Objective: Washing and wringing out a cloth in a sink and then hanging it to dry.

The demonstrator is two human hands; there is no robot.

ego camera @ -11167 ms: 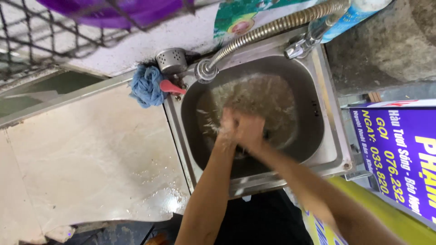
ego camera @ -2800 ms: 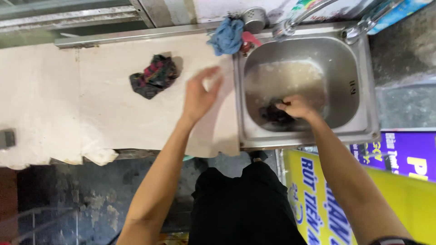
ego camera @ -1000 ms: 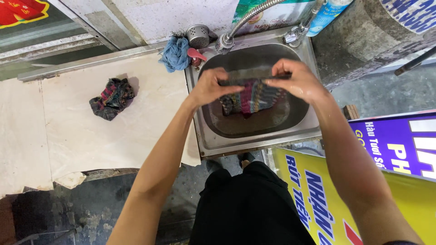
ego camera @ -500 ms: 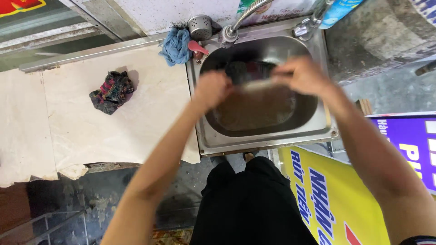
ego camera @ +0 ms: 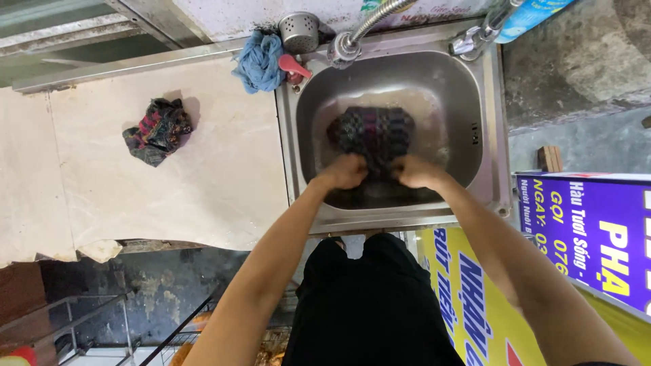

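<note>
Gripping dark cloth [ego camera: 371, 132], spread crosswise

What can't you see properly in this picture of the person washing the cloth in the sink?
Head view only:
- The near edge of the dark patterned cloth: the left hand and right hand grip it and cover it.
- The sink bottom: hidden under the cloth and cloudy water.
- The hose tap: its upper part is cut off by the top edge.
- The crumpled cloth on the counter: too bunched to tell what it is.
</note>
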